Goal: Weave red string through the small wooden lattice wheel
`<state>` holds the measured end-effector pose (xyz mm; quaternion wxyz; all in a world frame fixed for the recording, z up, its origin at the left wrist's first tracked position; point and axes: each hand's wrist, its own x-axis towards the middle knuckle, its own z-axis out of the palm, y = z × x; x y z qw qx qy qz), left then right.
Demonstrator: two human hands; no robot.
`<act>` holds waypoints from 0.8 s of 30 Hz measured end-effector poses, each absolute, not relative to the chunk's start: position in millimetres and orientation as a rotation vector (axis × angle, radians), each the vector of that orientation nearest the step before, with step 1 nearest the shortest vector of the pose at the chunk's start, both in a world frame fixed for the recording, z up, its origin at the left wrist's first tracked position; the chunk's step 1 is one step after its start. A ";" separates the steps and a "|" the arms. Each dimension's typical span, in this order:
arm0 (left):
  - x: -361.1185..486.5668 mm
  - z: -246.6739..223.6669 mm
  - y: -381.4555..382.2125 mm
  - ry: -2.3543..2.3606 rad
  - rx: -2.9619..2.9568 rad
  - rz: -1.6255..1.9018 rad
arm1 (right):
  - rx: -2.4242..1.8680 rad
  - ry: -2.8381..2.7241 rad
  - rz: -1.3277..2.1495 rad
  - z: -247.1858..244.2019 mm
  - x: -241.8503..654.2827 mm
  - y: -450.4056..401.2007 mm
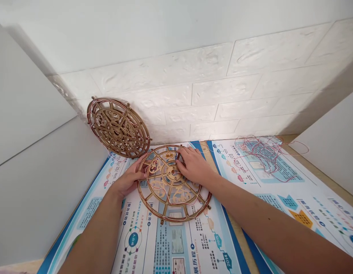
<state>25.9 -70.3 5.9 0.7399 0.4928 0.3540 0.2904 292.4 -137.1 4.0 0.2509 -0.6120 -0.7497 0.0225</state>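
Observation:
A round openwork wooden disc (165,208) with spokes and cut-out patterns lies over the printed sheets, thin red and white wire running across it. My left hand (130,178) grips its left edge, thumb on top and fingers partly hidden beneath. Over the upper right part of the disc rests my right hand (194,164), fingers bent onto the rim and spokes; whether it pinches the wire is hidden. More such discs, seemingly stacked (118,129), lean against the wall at the back left.
A tangle of red and white wire (267,154) lies at the right on a printed poster (281,198). Behind stands a white brick-patterned wall (222,93). Grey panels (50,182) and a white panel (333,140) border the sides.

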 end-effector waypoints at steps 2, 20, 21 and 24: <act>25.3 5.4 -69.7 0.771 1.095 0.623 | -1.667 -2.039 0.061 4.1 292.7 -137.0; 26.0 5.6 -69.2 0.712 1.182 0.543 | -1.684 -2.070 0.071 7.7 293.7 -139.5; 26.3 6.4 -69.4 0.721 1.180 0.542 | -1.684 -2.070 0.066 7.9 293.8 -139.5; 26.9 7.2 -69.5 0.738 1.178 0.544 | -1.681 -2.067 0.048 8.2 293.3 -139.4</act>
